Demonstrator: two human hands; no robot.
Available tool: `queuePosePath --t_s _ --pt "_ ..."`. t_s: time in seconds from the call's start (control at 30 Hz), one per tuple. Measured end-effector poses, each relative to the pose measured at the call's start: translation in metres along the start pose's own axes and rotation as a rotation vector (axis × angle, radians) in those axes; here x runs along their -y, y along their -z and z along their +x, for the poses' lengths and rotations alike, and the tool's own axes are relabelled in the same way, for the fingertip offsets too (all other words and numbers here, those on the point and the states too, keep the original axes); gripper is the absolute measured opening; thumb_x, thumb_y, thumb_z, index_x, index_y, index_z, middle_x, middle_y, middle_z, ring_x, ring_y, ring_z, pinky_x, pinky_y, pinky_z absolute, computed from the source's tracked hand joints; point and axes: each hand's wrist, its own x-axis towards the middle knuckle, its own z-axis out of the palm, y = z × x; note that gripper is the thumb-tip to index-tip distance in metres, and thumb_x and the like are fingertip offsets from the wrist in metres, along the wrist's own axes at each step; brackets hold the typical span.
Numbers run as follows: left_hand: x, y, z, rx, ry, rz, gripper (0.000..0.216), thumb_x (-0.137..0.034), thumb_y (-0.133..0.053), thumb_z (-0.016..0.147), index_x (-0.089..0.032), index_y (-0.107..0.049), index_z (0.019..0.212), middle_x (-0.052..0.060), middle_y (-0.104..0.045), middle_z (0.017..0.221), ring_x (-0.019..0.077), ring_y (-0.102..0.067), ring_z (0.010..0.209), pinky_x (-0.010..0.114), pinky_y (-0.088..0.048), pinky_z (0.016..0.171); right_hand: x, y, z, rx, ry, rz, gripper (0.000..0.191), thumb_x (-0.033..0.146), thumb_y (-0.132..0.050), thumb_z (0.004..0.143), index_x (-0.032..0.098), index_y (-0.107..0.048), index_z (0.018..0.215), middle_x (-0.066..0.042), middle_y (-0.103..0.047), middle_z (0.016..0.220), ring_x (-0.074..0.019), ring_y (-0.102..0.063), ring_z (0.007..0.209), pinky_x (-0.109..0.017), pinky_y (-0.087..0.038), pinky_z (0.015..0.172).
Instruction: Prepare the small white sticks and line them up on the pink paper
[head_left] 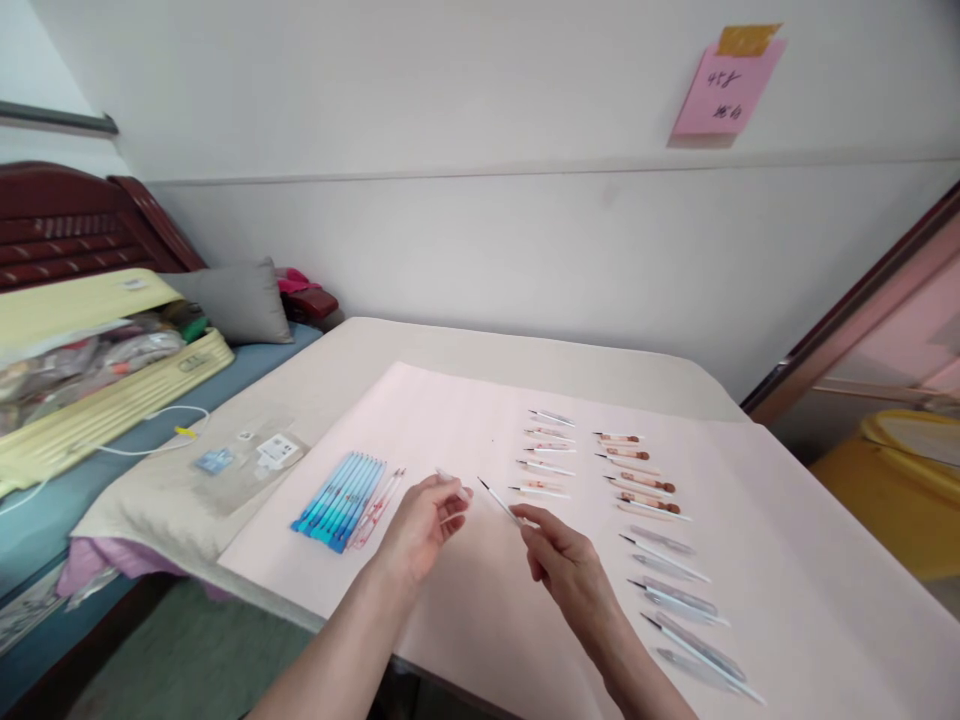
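Observation:
Over the pale sheet (480, 590), my left hand (427, 515) pinches a small whitish pen part (452, 479), mostly covered by the fingers. My right hand (562, 555) is closed on the rear of a slim white pen refill (498, 499), its dark tip pointing up and left towards my left hand. The two pieces are apart. Left of my left hand lie a row of blue pens (341, 500) and a few clear pens with red markings (380, 508). To the right, white refills lie beside pen barrels, some with brown figures (649, 503), others greyish (679, 597).
Another column of light pens with refills (547, 463) lies beyond my right hand. Clear plastic bags (255, 460) rest on the table's left. A yellow box of packaging (112, 370) and a grey pillow (229, 300) sit on the bed. The wall (450, 250) borders the table's back.

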Motion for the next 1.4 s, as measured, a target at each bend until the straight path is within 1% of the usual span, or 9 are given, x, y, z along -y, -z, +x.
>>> queuePosePath --t_s 0.13,0.2,0.5,0.67,0.83,0.93,1.03,1.2,1.4 --pt "0.014 -0.016 -0.011 0.179 0.083 0.07 0.013 -0.017 -0.065 0.065 -0.013 -0.06 0.077 0.004 -0.06 0.078 0.0052 -0.05 0.062 0.015 -0.036 0.052 0.0 -0.003 -0.001 -0.031 0.048 -0.055 0.035 0.042 -0.045 0.083 0.02 -0.059 0.107 0.005 -0.04 0.05 -0.0108 -0.037 0.049 -0.024 -0.029 0.048" --pt "0.019 -0.021 -0.014 0.211 0.09 0.071 0.013 -0.016 -0.065 0.064 -0.013 -0.061 0.076 0.003 -0.059 0.075 0.0055 -0.05 0.063 0.015 -0.037 0.054 0.0 -0.004 -0.002 -0.042 0.085 -0.098 0.034 0.041 -0.045 0.084 0.021 -0.06 0.107 0.004 -0.041 0.051 -0.0115 -0.04 0.051 -0.024 -0.032 0.05" --pt "0.028 -0.025 -0.015 0.164 0.069 0.032 0.016 -0.026 -0.065 0.067 -0.013 -0.057 0.072 0.001 -0.056 0.066 0.0074 -0.051 0.059 0.018 -0.039 0.055 -0.001 -0.009 -0.005 -0.043 0.212 -0.265 0.034 0.04 -0.041 0.086 0.025 -0.061 0.108 0.002 -0.052 0.058 -0.0125 -0.049 0.058 -0.023 -0.04 0.058" --pt "0.026 -0.021 -0.009 0.059 -0.023 0.017 0.014 -0.024 -0.063 0.068 -0.013 -0.054 0.067 0.0 -0.054 0.062 0.0066 -0.048 0.055 0.018 -0.039 0.051 0.004 -0.007 -0.006 0.022 0.163 -0.233 0.035 0.038 -0.04 0.086 0.021 -0.058 0.111 0.003 -0.05 0.056 -0.0122 -0.048 0.057 -0.023 -0.039 0.057" --pt "0.013 -0.01 0.001 -0.084 -0.052 -0.102 0.013 -0.022 -0.062 0.067 -0.013 -0.054 0.071 0.001 -0.055 0.068 0.0055 -0.048 0.055 0.017 -0.039 0.05 0.006 0.0 -0.002 0.015 0.032 -0.111 0.023 0.038 -0.044 0.082 0.019 -0.055 0.076 0.005 -0.046 0.053 -0.0092 -0.037 0.048 -0.022 -0.028 0.046" --pt "0.017 -0.012 -0.002 -0.058 0.012 -0.059 0.013 -0.022 -0.062 0.066 -0.013 -0.054 0.072 0.001 -0.056 0.069 0.0057 -0.048 0.054 0.017 -0.039 0.049 0.008 0.004 0.002 -0.022 -0.07 0.017 0.022 0.037 -0.047 0.079 0.019 -0.049 0.066 0.006 -0.042 0.051 -0.0077 -0.029 0.044 -0.022 -0.024 0.043" --pt "0.034 -0.024 -0.01 -0.007 0.091 0.047 0.014 -0.023 -0.062 0.064 -0.015 -0.052 0.07 -0.001 -0.053 0.063 0.0066 -0.048 0.054 0.017 -0.037 0.049 0.009 0.006 0.004 -0.079 -0.095 0.061 0.02 0.037 -0.051 0.075 0.019 -0.052 0.065 0.006 -0.037 0.049 -0.0093 -0.032 0.047 -0.022 -0.026 0.045" --pt "0.061 -0.04 -0.022 0.089 0.153 0.152 0.011 -0.023 -0.059 0.065 -0.014 -0.053 0.069 -0.001 -0.051 0.058 0.006 -0.045 0.051 0.017 -0.032 0.047 0.0 0.002 0.007 -0.103 -0.043 0.059 0.019 0.036 -0.056 0.071 0.017 -0.06 0.072 0.003 -0.05 0.058 -0.0114 -0.042 0.056 -0.024 -0.034 0.053" --pt "0.06 -0.04 -0.023 0.111 0.113 0.081 0.014 -0.021 -0.062 0.065 -0.012 -0.057 0.074 0.003 -0.057 0.067 0.0081 -0.052 0.059 0.02 -0.04 0.057 -0.011 0.0 0.009 -0.036 0.053 0.003 0.018 0.033 -0.054 0.075 0.017 -0.059 0.069 0.002 -0.052 0.061 -0.0111 -0.045 0.06 -0.023 -0.037 0.056"
